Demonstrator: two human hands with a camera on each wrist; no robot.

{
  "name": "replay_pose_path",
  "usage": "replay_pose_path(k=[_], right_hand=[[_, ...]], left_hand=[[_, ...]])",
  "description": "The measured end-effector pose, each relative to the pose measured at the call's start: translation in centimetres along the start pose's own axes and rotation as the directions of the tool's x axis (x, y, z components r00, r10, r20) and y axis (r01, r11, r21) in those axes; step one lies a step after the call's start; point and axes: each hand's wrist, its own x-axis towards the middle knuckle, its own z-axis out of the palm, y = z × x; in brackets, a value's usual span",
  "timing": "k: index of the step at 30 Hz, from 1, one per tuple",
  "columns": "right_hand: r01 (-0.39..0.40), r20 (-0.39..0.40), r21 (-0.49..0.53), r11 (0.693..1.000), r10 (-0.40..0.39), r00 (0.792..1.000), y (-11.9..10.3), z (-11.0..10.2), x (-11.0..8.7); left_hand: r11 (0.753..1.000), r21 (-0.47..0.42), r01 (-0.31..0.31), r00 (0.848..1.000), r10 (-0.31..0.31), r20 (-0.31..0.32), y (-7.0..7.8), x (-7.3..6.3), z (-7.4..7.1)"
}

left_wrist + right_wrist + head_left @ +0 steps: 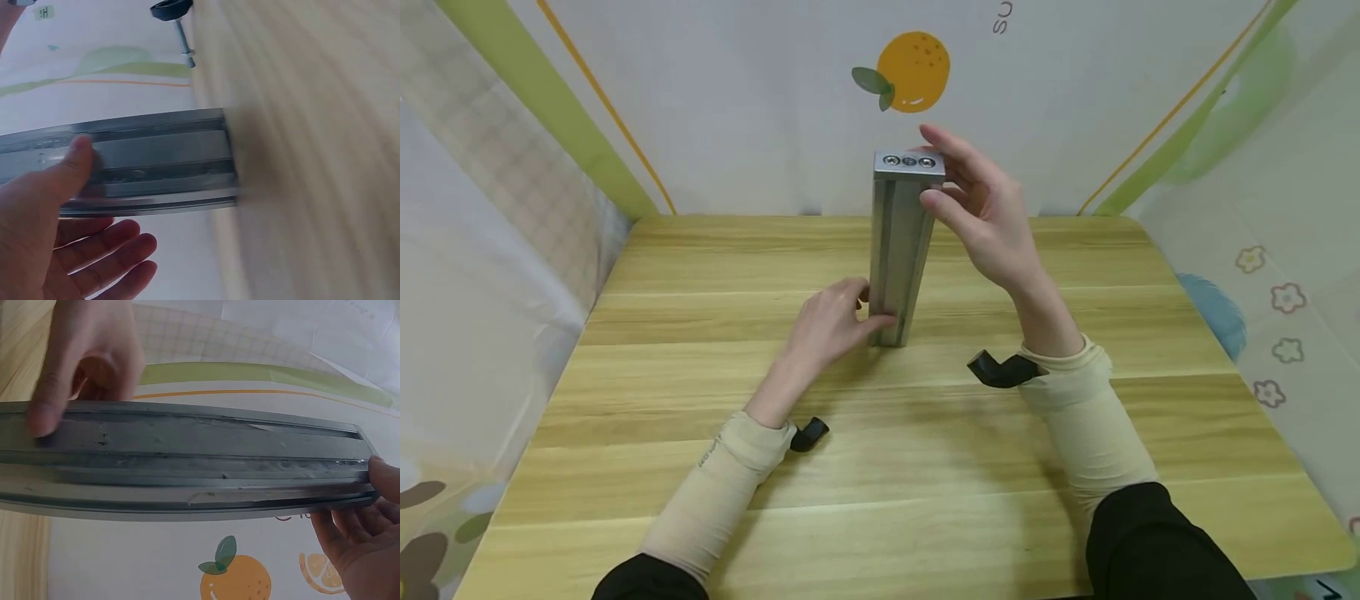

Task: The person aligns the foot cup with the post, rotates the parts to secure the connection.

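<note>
A grey aluminium profile (898,242) with long slots stands upright, its lower end at the wooden table. Its top end plate (909,164) shows three round bolt heads in a row. Low down on the profile, my left hand (831,321) holds it, the thumb across the near face and the fingers on the other side. Near the top, my right hand (988,212) grips the right edge between thumb and fingers, with the index finger raised. In the right wrist view the slotted profile (187,444) spans between both hands, and some marks show along its face.
The wooden table (700,400) has a white printed cloth (760,100) behind it and more cloth at both sides. Black mounts sit on the left wrist (808,434) and right wrist (1003,371). A dark piece with a thin metal rod (182,40) shows in the left wrist view.
</note>
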Motion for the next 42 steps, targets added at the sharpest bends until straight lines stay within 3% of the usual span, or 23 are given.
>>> replay_pose_path(k=[4, 7, 13, 19, 28, 32, 37, 40, 42], right_hand=[[-0.008, 0.008, -0.031, 0.999, 0.008, 1.000, 0.1, -0.3, -0.1], [-0.005, 0.012, -0.053, 0.999, 0.006, 1.000, 0.1, -0.4, -0.2], [-0.007, 0.023, -0.052, 0.999, 0.008, 1.000, -0.1, -0.7, -0.5], [-0.069, 0.012, -0.143, 0.987, 0.072, 0.997, -0.4, -1.4, -1.6], [-0.174, 0.000, -0.253, 0.952, 0.179, 0.984, 0.8, -3.6, -4.3], [-0.229, -0.014, -0.325, 0.917, 0.237, 0.971, 1.7, -5.1, -5.9], [-0.288, -0.012, -0.433, 0.854, 0.314, 0.949, 2.8, -7.1, -8.4], [-0.322, -0.017, -0.505, 0.801, 0.363, 0.932, 3.5, -8.3, -9.8], [-0.349, -0.012, -0.561, 0.750, 0.414, 0.910, 4.1, -9.1, -10.8]], left_hand=[[0.994, -0.098, 0.048, 0.999, -0.047, 0.009, 0.4, 0.6, -0.6], [0.984, -0.169, 0.050, 0.998, -0.053, -0.015, 0.9, 1.2, -1.2], [0.957, -0.287, -0.024, 0.992, -0.013, -0.129, 2.3, 2.2, -2.4], [0.907, -0.389, -0.160, 0.964, 0.059, -0.258, 3.8, 3.5, -4.1], [0.805, -0.553, -0.214, 0.951, 0.042, -0.306, 4.4, 4.0, -5.5], [0.782, -0.566, -0.262, 0.934, 0.057, -0.352, 4.7, 4.0, -5.7], [0.773, -0.569, -0.281, 0.922, 0.054, -0.382, 5.1, 3.9, -5.9], [0.763, -0.573, -0.300, 0.915, 0.059, -0.400, 5.2, 3.8, -6.0], [0.758, -0.571, -0.315, 0.909, 0.068, -0.410, 5.3, 3.8, -5.9]])
